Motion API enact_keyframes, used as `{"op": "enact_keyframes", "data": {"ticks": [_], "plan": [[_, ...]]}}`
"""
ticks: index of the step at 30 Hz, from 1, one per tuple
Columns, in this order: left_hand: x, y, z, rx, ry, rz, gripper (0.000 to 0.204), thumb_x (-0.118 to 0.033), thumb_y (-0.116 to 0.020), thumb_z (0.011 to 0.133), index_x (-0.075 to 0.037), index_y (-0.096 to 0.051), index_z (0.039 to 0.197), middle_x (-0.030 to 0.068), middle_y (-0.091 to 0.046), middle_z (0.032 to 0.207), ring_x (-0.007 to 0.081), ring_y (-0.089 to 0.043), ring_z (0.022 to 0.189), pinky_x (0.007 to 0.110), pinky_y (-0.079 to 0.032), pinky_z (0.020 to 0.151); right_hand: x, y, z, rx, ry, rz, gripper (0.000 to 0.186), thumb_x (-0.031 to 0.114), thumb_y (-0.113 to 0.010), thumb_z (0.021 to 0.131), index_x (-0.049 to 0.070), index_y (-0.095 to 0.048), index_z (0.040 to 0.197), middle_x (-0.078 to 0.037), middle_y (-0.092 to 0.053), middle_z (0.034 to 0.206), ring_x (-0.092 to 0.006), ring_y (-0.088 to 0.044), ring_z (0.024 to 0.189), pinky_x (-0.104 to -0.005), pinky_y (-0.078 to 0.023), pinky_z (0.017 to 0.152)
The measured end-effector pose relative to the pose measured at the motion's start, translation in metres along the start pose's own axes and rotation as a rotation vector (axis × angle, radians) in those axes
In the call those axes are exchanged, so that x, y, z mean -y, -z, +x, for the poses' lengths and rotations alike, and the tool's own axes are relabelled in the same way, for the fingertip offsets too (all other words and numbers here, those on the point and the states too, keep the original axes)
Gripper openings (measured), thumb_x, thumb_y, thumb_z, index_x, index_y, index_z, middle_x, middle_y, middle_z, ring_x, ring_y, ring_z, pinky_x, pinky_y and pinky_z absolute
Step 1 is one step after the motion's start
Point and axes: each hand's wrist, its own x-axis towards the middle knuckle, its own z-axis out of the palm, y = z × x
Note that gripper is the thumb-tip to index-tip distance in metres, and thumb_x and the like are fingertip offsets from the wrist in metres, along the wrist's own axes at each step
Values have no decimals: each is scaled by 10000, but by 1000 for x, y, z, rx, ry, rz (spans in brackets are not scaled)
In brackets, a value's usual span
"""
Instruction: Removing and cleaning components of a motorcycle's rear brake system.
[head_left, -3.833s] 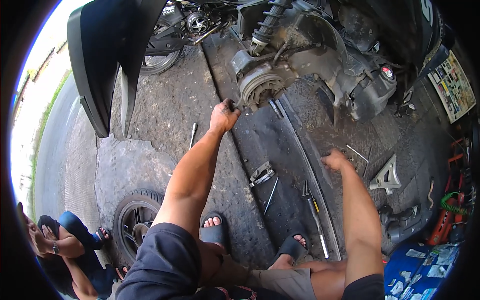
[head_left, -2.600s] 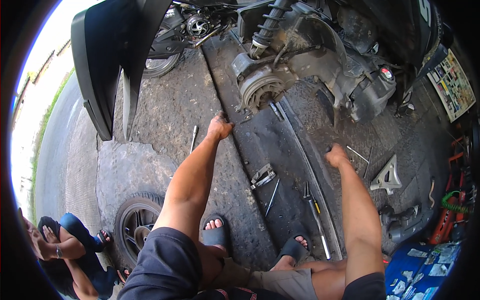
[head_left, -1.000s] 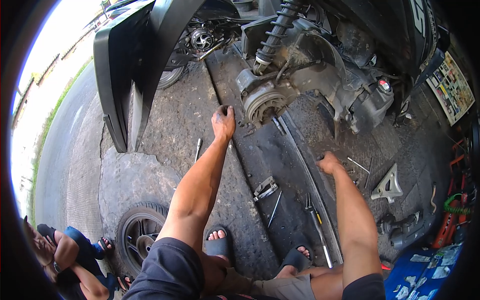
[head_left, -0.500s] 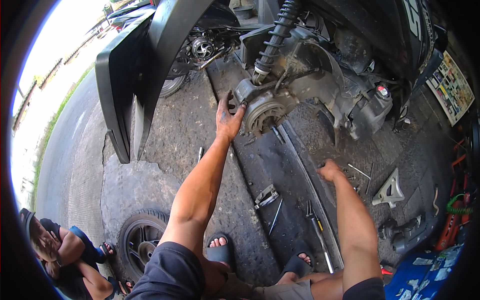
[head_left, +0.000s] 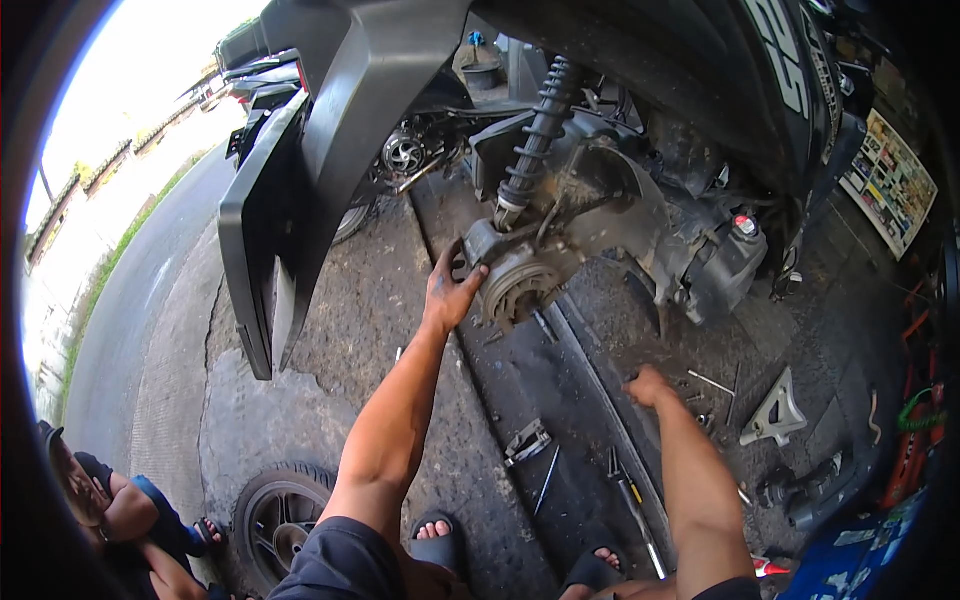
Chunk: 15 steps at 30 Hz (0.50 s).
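My left hand (head_left: pixel 452 292) is at the left side of the scooter's brake drum housing (head_left: pixel 520 285), thumb on the near face and fingers around the outer edge. Above the housing stands a coil-spring shock absorber (head_left: pixel 540 135). Low over the floor to the right, my right hand (head_left: pixel 650 387) has its fingers curled downward, their tips hidden, so what they hold cannot be made out. Small bolts and a thin metal rod (head_left: pixel 712 383) lie beside it. The swingarm and the engine casing (head_left: pixel 725 265) extend to the right of the drum.
A removed wheel (head_left: pixel 285 520) lies at lower left, near a seated person (head_left: pixel 130 510). A metal clamp-like tool (head_left: pixel 527 442), a thin rod (head_left: pixel 547 480) and a long-handled tool (head_left: pixel 640 520) are on the floor between my feet. A triangular bracket (head_left: pixel 775 410) lies right. Black bodywork (head_left: pixel 370 90) overhangs.
The view has shifted, so the scooter sits lower in the picture. My left hand stays at the drum housing, its fingers closer around the edge. My right hand remains low by the floor.
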Motion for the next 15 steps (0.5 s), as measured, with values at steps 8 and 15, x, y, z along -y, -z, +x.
{"op": "enact_keyframes", "data": {"ticks": [8, 15], "plan": [[13, 1, 5, 78, 25, -70, 789, -295, -756, 827, 2, -372, 1450, 200, -549, 1341, 296, -563, 1186, 381, -448, 997, -3, 1, 4, 118, -39, 29, 433, 213, -703, 786, -87, -647, 1093, -218, -701, 968, -307, -692, 892, -389, -513, 833], [4, 3, 5, 71, 30, 8, 776, -288, -767, 806, -17, -401, 1435, 199, -537, 1361, 319, -539, 1228, 395, -453, 1003, -7, -5, 13, 74, 19, 35, 388, 182, -723, 775, -86, -629, 1039, -172, -697, 862, -241, -682, 679, -377, -534, 607]]}}
